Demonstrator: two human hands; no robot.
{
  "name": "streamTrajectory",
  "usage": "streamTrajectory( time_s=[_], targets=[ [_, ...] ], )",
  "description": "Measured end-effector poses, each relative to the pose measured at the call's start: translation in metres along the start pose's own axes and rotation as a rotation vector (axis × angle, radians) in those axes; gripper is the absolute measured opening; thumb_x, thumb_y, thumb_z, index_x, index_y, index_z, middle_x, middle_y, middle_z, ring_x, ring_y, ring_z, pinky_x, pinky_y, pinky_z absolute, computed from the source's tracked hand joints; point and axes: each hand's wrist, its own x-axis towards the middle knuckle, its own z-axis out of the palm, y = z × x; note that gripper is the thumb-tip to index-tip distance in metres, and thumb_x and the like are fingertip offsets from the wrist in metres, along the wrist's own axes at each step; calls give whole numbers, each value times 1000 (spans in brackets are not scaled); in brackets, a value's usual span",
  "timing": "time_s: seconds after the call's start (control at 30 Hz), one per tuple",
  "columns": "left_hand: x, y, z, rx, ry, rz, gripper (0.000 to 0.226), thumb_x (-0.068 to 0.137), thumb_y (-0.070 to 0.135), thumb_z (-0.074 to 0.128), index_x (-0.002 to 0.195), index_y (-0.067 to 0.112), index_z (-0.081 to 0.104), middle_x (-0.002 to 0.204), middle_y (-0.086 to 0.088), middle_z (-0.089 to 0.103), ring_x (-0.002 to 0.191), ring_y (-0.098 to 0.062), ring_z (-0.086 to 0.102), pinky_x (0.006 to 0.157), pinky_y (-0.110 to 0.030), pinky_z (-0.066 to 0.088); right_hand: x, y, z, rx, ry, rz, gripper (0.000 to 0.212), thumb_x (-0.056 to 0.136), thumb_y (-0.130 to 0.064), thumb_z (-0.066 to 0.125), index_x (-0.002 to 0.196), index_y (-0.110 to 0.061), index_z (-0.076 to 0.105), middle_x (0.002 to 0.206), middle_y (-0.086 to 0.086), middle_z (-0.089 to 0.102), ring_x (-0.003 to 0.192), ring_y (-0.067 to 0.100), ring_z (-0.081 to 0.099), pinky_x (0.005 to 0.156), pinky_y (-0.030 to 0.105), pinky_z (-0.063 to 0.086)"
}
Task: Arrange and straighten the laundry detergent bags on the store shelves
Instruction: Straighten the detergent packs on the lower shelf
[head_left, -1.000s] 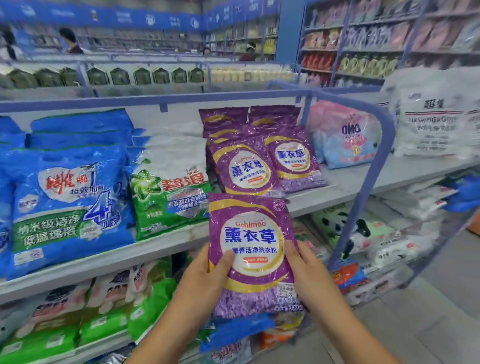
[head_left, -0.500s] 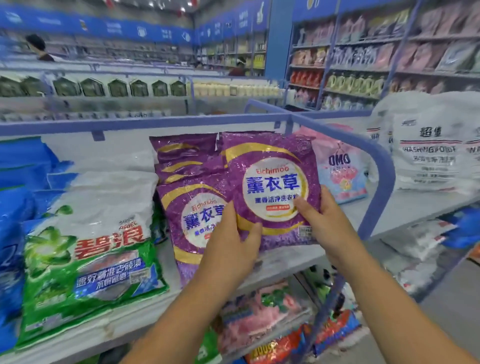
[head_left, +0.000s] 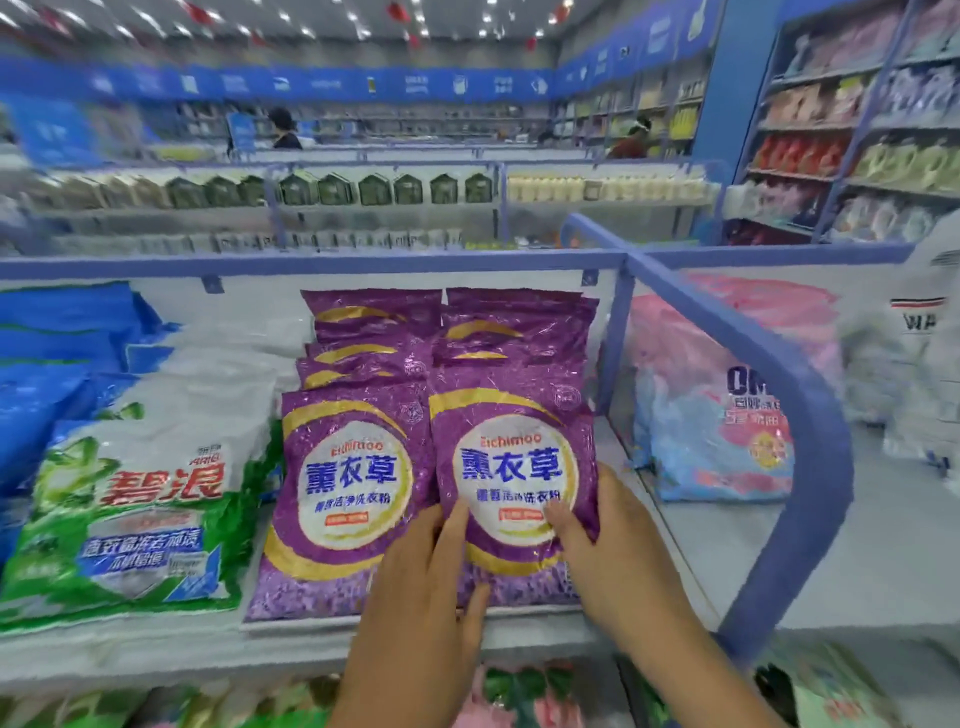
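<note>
Green-and-white bag (head_left: 140, 499) lies flat at the left of the shelf (head_left: 156, 649); beside it, two rows of purple bags. Left row's front bag (head_left: 345, 499) lies square. Left hand (head_left: 421, 597) and right hand (head_left: 618, 551) rest with straight, slightly spread fingers on the right front bag (head_left: 511, 457), pressing it level. Pink bag (head_left: 727, 415), beyond the blue divider (head_left: 753, 374), looks rumpled and probably awaits straightening.

I see a pale shelf (head_left: 156, 631) across the lower frame, blue bags (head_left: 57, 374) far left, green-and-white bag (head_left: 140, 499) lower left, purple bags (head_left: 358, 478) in two overlapping rows at centre, pink-and-blue bag (head_left: 717, 415) right of a blue divider rail (head_left: 800, 415).
</note>
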Motion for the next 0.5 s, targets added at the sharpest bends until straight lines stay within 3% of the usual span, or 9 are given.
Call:
streamTrajectory(
  time_s=[0.13,0.23,0.3,0.37,0.5],
  targets=[
    [-9,6,0,-49,-2,-27,76,96,43,61,148,54,7,145,24,19,129,5,23,113,-22,29,-11,6,-5,-70,-100,39,36,96,-51,54,126,-35,42,116,-12,47,103,11,54,81,32,47],
    [-2,16,-9,-162,29,-42,68,95,43,62,141,57,14,135,31,18,116,20,25,106,-11,33,-9,4,-9,-94,-65,46,37,95,-48,58,125,-32,43,112,-10,39,100,9,46,80,26,39],
    [16,18,-15,-231,60,-97,68,93,48,63,149,45,24,142,25,28,122,17,33,104,-12,33,3,1,-9,14,-8,49,35,93,-44,62,122,-30,48,115,-7,44,105,9,46,86,27,39],
    [40,17,-13,-275,69,-168,76,92,51,63,155,32,25,150,17,39,133,0,41,109,-24,39,21,-3,-4,181,14,112,34,93,-47,59,122,-31,50,120,-4,52,109,12,54,87,32,45],
    [73,22,11,-393,11,-273,88,89,53,63,157,23,16,156,5,37,143,-18,40,117,-39,38,42,-6,8,323,46,213,34,93,-53,58,121,-35,52,113,-9,64,98,8,63,82,32,54]
  ],
)
